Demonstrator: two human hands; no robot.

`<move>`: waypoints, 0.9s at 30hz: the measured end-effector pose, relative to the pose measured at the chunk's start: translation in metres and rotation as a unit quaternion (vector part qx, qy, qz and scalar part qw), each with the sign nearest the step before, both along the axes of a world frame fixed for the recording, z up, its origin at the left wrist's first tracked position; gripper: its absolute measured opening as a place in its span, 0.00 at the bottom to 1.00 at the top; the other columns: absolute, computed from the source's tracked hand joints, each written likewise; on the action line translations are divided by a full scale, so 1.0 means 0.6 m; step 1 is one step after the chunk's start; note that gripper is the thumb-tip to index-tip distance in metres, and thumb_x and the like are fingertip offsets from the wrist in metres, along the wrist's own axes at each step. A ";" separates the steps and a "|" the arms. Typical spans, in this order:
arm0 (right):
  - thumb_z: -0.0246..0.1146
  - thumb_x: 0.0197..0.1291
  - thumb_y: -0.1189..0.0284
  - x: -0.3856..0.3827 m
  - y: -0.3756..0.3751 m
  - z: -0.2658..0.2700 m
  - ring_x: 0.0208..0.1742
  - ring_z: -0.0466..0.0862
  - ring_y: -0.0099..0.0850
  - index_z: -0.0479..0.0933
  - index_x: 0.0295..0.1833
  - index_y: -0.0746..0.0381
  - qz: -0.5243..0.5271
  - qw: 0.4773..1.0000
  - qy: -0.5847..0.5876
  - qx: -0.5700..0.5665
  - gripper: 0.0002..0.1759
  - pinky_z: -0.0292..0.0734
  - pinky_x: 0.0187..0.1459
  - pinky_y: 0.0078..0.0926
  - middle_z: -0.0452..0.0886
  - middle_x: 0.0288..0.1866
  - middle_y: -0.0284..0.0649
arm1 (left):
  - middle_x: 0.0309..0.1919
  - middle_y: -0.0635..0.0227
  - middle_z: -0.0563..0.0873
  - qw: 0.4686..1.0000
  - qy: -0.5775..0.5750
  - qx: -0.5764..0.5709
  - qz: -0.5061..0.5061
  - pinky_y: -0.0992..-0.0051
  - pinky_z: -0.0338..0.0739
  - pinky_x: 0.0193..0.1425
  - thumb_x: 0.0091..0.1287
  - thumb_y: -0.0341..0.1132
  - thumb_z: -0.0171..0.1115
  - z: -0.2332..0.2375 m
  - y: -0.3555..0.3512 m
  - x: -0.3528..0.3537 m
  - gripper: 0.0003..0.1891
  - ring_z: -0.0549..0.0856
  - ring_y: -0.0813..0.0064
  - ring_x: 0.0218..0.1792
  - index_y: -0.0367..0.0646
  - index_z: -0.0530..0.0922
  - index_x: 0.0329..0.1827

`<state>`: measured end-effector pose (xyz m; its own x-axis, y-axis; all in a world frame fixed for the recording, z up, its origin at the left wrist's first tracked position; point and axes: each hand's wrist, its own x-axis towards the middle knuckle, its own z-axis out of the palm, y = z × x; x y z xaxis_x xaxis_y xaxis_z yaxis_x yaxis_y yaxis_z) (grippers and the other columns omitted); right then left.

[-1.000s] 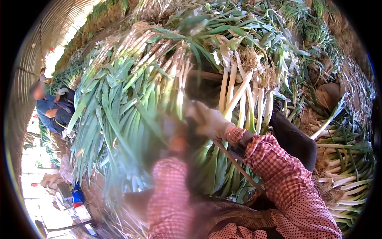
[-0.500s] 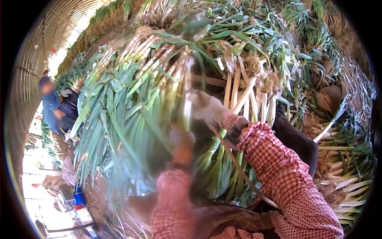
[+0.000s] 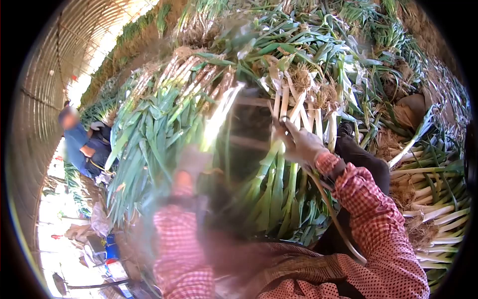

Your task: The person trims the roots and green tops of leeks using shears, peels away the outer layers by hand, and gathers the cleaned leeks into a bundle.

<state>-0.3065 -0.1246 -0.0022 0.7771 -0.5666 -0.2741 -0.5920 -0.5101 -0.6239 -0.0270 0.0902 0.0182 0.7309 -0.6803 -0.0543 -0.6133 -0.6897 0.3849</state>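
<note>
My left hand, gloved and smeared by motion, is at the lower end of a bright white leek and appears closed around it. That leek leans up and to the right, beside a pile of leeks with brown, soiled stalks and long green leaves. My right hand, in a pale glove, is closed around a tool with a thin dark tip; its body is mostly hidden by the fingers. From below this hand runs a tan hose. Paler stripped leeks lie just beyond and below the right hand.
More white-stalked leeks are stacked at the right, roots toward me. Leafy leeks fill the back. At the left, another person sits beside the heap, under a ribbed curved wall. A blue container stands low at the left.
My left hand has moved left and slightly up, and the leek at it now tilts. My right hand has shifted right and a little down, away from that leek, with the hose following.
</note>
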 end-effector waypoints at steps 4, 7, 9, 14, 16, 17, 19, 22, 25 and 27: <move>0.72 0.52 0.55 -0.050 0.016 -0.001 0.75 0.66 0.55 0.56 0.81 0.55 -0.091 0.969 -0.162 -0.162 0.52 0.62 0.71 0.57 0.63 0.75 0.57 | 0.38 0.55 0.86 0.982 0.180 0.036 -0.035 0.74 0.82 0.39 0.62 0.31 0.69 0.178 0.004 -0.068 0.25 0.86 0.71 0.34 0.26 0.76 0.60; 0.79 0.46 0.51 -0.061 0.002 0.056 0.81 0.57 0.54 0.56 0.81 0.53 -0.139 0.899 -0.265 -0.321 0.59 0.44 0.78 0.59 0.59 0.79 0.55 | 0.30 0.65 0.83 0.963 0.246 0.051 -0.097 0.76 0.78 0.29 0.63 0.28 0.67 0.293 0.015 -0.179 0.19 0.82 0.78 0.26 0.30 0.75 0.55; 0.78 0.47 0.49 -0.065 0.002 0.070 0.81 0.55 0.52 0.56 0.81 0.49 -0.119 0.861 -0.285 -0.403 0.58 0.39 0.79 0.60 0.60 0.79 0.52 | 0.31 0.66 0.82 0.954 0.227 0.139 -0.136 0.77 0.76 0.28 0.64 0.29 0.66 0.338 0.030 -0.233 0.17 0.82 0.78 0.27 0.33 0.75 0.53; 0.67 0.66 0.66 -0.090 -0.055 0.063 0.36 0.89 0.34 0.84 0.53 0.52 -0.082 0.908 -0.307 -0.273 0.11 0.81 0.47 0.33 0.88 0.33 0.37 | 0.32 0.71 0.80 0.942 0.270 0.180 -0.084 0.79 0.74 0.29 0.64 0.32 0.67 0.402 0.128 -0.323 0.18 0.78 0.82 0.27 0.36 0.75 0.54; 0.66 0.65 0.73 -0.110 -0.079 -0.002 0.32 0.86 0.33 0.84 0.54 0.54 -0.105 0.893 -0.380 -0.218 0.12 0.82 0.41 0.26 0.88 0.36 0.40 | 0.33 0.73 0.79 0.938 0.299 0.171 0.037 0.80 0.73 0.29 0.64 0.33 0.67 0.436 0.167 -0.363 0.18 0.76 0.83 0.26 0.37 0.75 0.54; 0.63 0.68 0.75 -0.107 -0.102 -0.039 0.40 0.86 0.30 0.83 0.54 0.57 -0.186 0.925 -0.306 -0.125 0.11 0.81 0.42 0.28 0.88 0.42 0.41 | 0.32 0.72 0.79 0.934 0.322 0.135 0.076 0.80 0.73 0.29 0.61 0.32 0.67 0.439 0.199 -0.372 0.18 0.77 0.83 0.27 0.37 0.76 0.53; 0.64 0.68 0.73 -0.135 -0.152 -0.096 0.44 0.83 0.33 0.79 0.58 0.57 -0.260 0.935 -0.225 -0.083 0.14 0.79 0.46 0.30 0.85 0.47 0.43 | 0.34 0.72 0.80 0.960 0.251 0.106 0.070 0.79 0.73 0.30 0.59 0.30 0.65 0.429 0.328 -0.342 0.20 0.77 0.83 0.29 0.37 0.77 0.56; 0.66 0.67 0.70 -0.165 -0.187 -0.149 0.52 0.80 0.37 0.73 0.64 0.58 -0.249 0.945 -0.185 -0.107 0.21 0.76 0.52 0.33 0.79 0.54 0.46 | 0.37 0.73 0.80 0.959 0.158 0.064 0.228 0.76 0.73 0.32 0.59 0.27 0.61 0.422 0.482 -0.379 0.23 0.78 0.81 0.32 0.38 0.77 0.60; 0.67 0.66 0.67 -0.145 -0.161 -0.170 0.59 0.76 0.42 0.66 0.69 0.58 -0.142 0.957 -0.211 -0.140 0.29 0.73 0.58 0.37 0.74 0.62 0.49 | 0.36 0.64 0.83 0.960 -0.059 0.114 0.248 0.72 0.75 0.33 0.65 0.26 0.58 0.347 0.777 -0.397 0.19 0.80 0.76 0.32 0.37 0.75 0.60; 0.68 0.65 0.64 -0.114 -0.118 -0.171 0.63 0.73 0.44 0.62 0.73 0.59 -0.071 0.961 -0.216 -0.160 0.35 0.71 0.62 0.39 0.70 0.67 0.50 | 0.38 0.47 0.84 0.924 -0.162 0.096 0.331 0.57 0.77 0.41 0.66 0.38 0.64 0.323 0.840 -0.482 0.21 0.82 0.46 0.32 0.36 0.75 0.59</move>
